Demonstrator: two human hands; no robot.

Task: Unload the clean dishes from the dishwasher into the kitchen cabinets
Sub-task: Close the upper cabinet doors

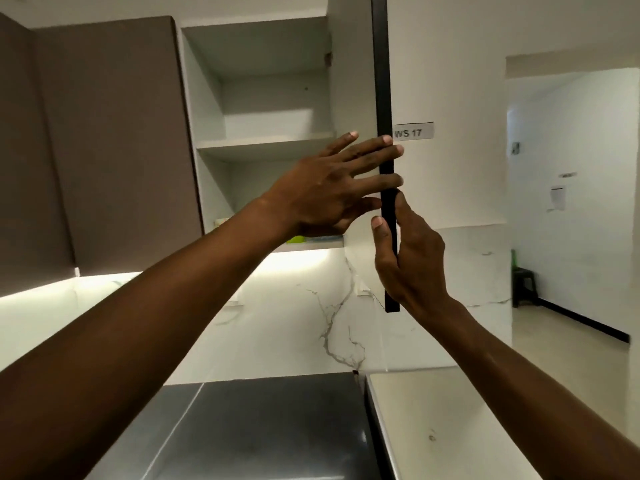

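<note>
Left hand spread flat against cabinet door edge, right hand at 4 o'clock pinching same edge

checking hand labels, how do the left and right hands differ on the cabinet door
The left hand lays straight, spread fingers across the cabinet door edge; the right hand pinches that edge between thumb and fingers. The left hand sits higher on it than the right hand. Both touch the door's dark edge.

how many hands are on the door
2. The left hand lies with straight fingers across the door edge; the right hand is just below, pinching that edge between thumb and fingers.
</note>
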